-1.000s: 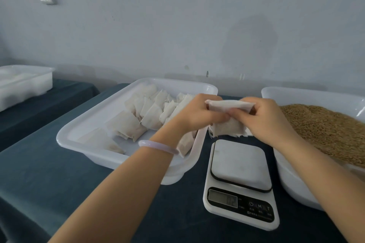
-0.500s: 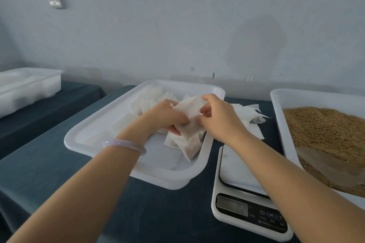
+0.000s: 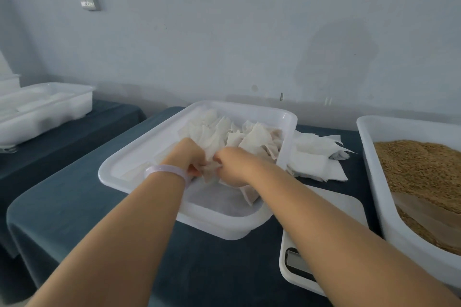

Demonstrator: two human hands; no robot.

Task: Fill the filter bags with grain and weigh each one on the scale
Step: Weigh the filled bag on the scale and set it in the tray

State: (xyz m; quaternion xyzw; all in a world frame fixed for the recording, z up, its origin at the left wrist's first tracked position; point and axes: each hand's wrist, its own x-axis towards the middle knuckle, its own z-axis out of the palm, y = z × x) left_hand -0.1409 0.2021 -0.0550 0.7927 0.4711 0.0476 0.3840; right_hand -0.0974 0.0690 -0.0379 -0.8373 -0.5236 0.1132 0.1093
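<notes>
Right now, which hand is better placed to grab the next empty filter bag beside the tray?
Probably the right hand: the empty filter bags lie just to its right, outside the tray. The left hand, also gripping a filter bag, would have to cross it.

scale (image 3: 345, 209) display mostly behind forearm (image 3: 349, 239), grain tray (image 3: 411, 128) cut off right

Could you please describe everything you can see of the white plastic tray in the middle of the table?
The white plastic tray is rectangular, with rounded corners and a raised, flared rim. It sits flat on the dark teal tablecloth, left of the white kitchen scale. A pile of white filter bags fills its far half; its near floor is mostly bare. The left hand and right hand reach inside, gripping one filter bag.
</notes>
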